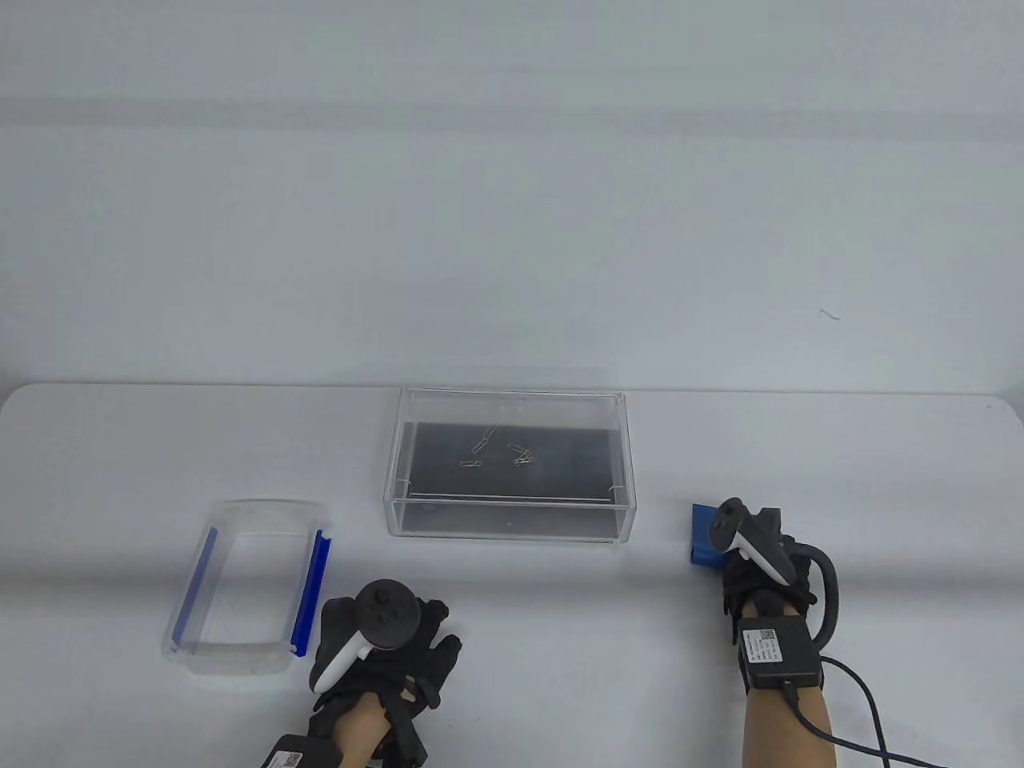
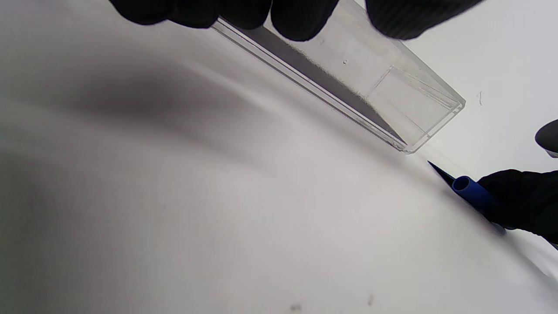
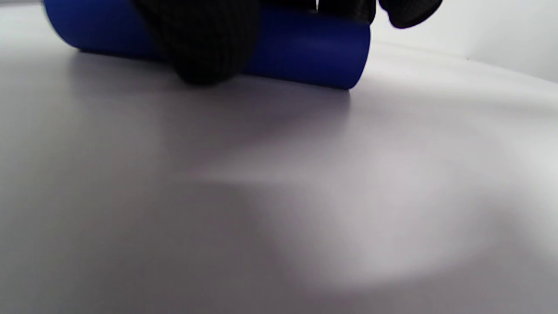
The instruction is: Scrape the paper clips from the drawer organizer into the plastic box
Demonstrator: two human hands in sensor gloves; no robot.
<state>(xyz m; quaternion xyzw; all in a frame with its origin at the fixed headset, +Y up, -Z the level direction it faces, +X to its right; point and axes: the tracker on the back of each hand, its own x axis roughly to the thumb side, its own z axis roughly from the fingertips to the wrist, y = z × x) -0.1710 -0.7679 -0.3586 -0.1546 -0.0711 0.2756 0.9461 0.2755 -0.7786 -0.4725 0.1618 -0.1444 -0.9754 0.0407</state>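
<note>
**Right hand on the blue scraper, clips in the organizer**

The left hand (image 1: 384,640) lay flat on the white table (image 1: 560,640) near the front edge, fingers spread and relaxed, holding nothing. Just to its left stood the plastic box (image 1: 244,588), clear with blue side latches, its nearer latch close beside that hand's fingers but not touching them.

The right hand (image 1: 760,560) sat across the table from the left one and a little farther in. Its fingers (image 3: 205,39) were curled over the round handle of a blue scraper (image 1: 706,538), whose blade stuck out to the left of the fingers; the handle lay on or just above the table, and the right wrist view did not settle which. In the left wrist view the handle's open tube end (image 2: 463,185) showed past the glove.

Beyond both hands, between them and nearer the right hand's scraper blade, stood the clear drawer organizer (image 1: 512,524) with a dark floor. The paper clips (image 1: 500,452) lay scattered in a loose cluster near the middle of that floor, well apart from either hand and from the plastic box.
</note>
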